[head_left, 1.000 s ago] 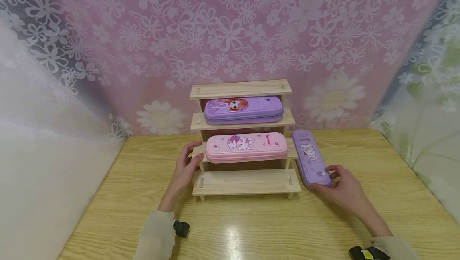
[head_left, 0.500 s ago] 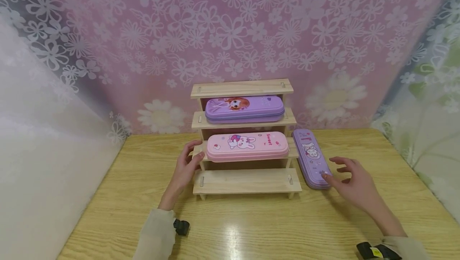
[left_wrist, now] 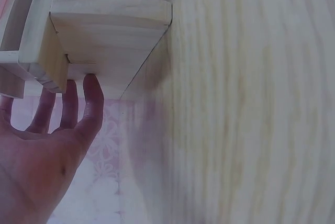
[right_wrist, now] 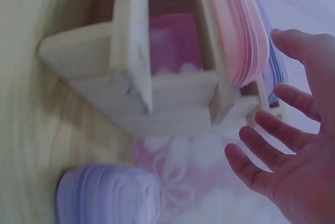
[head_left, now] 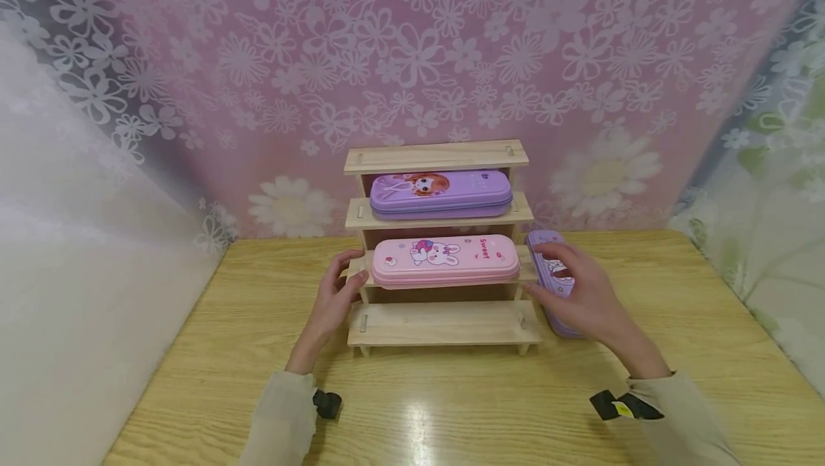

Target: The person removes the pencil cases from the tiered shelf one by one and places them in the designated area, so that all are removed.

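Nearest, the left end of the wooden rack [head_left: 445, 324] is held by the left hand [head_left: 335, 294], thumb at the front of a tier, fingers bent against the side. If pushed too hard there, the rack could be skewed or slid across the table [head_left: 225, 380], since no fixing is seen.

Opposite, the right hand [head_left: 583, 298] is held wide, thumb and fingers spread, nothing grasped; contact with the rack's right end can't be confirmed. Behind and below it, the purple case [head_left: 551, 278] is laid on the table, partly covered by the hand in the head view. It could be knocked askew if the palm is dropped low, or driven against the rack, as it is set just beside it.

Between both hands, just left of the right thumb, the pink case [head_left: 445, 262] is perched on a tier, close to its front edge. If an end is bumped by fingertips, it could be slid sideways or tipped onto the bare tier below.

Beyond both hands, one tier up, the lilac case [head_left: 445, 197] is seated, not touched. Low risk, unless the rack is jolted; then both shelved cases could be shifted.
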Motion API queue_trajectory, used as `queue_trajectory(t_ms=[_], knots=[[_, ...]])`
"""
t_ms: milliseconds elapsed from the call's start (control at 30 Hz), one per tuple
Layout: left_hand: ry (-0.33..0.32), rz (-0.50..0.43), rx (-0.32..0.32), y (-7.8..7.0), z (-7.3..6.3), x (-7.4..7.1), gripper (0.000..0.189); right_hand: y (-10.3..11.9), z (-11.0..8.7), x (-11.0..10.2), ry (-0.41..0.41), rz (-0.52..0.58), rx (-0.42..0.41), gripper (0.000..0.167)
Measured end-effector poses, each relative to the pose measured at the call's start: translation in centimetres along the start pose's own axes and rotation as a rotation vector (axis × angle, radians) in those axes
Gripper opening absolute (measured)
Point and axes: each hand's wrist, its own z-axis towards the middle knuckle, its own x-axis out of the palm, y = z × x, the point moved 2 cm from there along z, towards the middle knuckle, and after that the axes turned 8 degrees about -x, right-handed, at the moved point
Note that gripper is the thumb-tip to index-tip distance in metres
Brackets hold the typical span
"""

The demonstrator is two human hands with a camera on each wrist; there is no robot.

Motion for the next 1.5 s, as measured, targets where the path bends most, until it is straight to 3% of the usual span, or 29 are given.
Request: queue_trajectory(t_ms=[200,500,833,967,1133,1500], knots=[[-0.005,0.016,0.002,0.1,0.2,0.0,0.040,0.4,1.6,1.4,0.036,-0.020,-0.026,0.061],[0.015,-0.005,0.012,0.5,0.3,-0.1,0.041,0.7,2.2,2.7,0.135,0.001,0.070,0.064],[0.010,-0.015,0.010,0.5,0.2,-0.1,0.039,1.1,1.8,2.9,0.188,0.150,0.205,0.070],[0.008,-0.016,0.011,0.5,0.3,-0.1,0.039,1.3,1.5,2.8,0.193,0.139,0.169,0.076],[0.005,-0.022,0.004,0.7,0.4,0.0,0.039,1.4,0.8,2.5,0.193,0.083,0.116,0.073],[0.020,-0.028,0.010,0.7,0.3,-0.1,0.038,0.3,-1.5,0.1,0.109,0.317,0.174,0.073]])
